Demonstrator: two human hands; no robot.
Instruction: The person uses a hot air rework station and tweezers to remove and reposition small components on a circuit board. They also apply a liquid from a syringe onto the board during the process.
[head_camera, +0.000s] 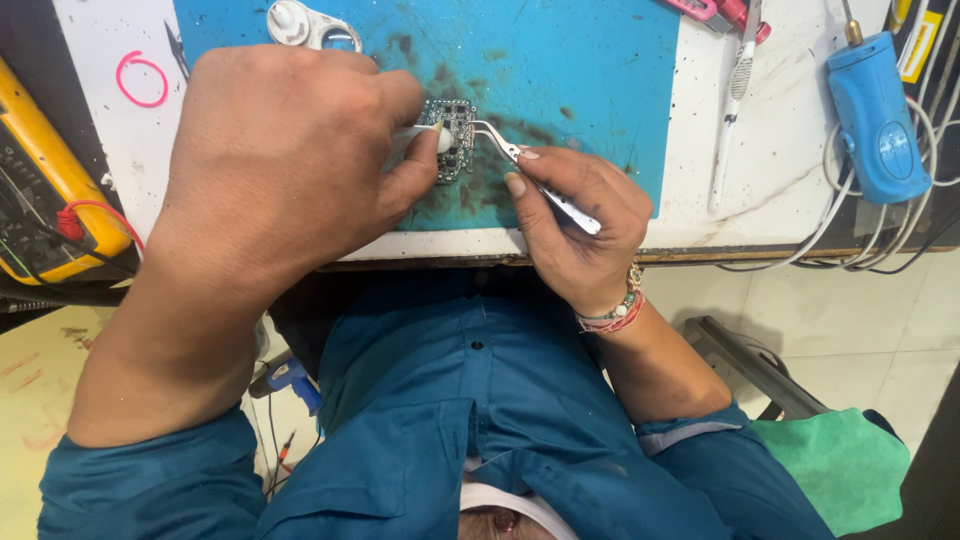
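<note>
A small green circuit board (458, 128) lies on a stained blue mat (560, 70). My left hand (290, 160) grips a white cotton swab (432, 138) between thumb and fingers, its tip pressed on the board's left part. My right hand (575, 225) holds silver curved tweezers (520, 158), whose tips touch the board's top right edge. The swab's shaft is mostly hidden under my left fingers.
A yellow multimeter (45, 190) with a red lead sits at the left. A blue handheld tool (878, 115) with white cables lies at the right. A white loupe (305, 25) rests at the mat's top. A white pen-like tool (735, 100) lies beside the mat.
</note>
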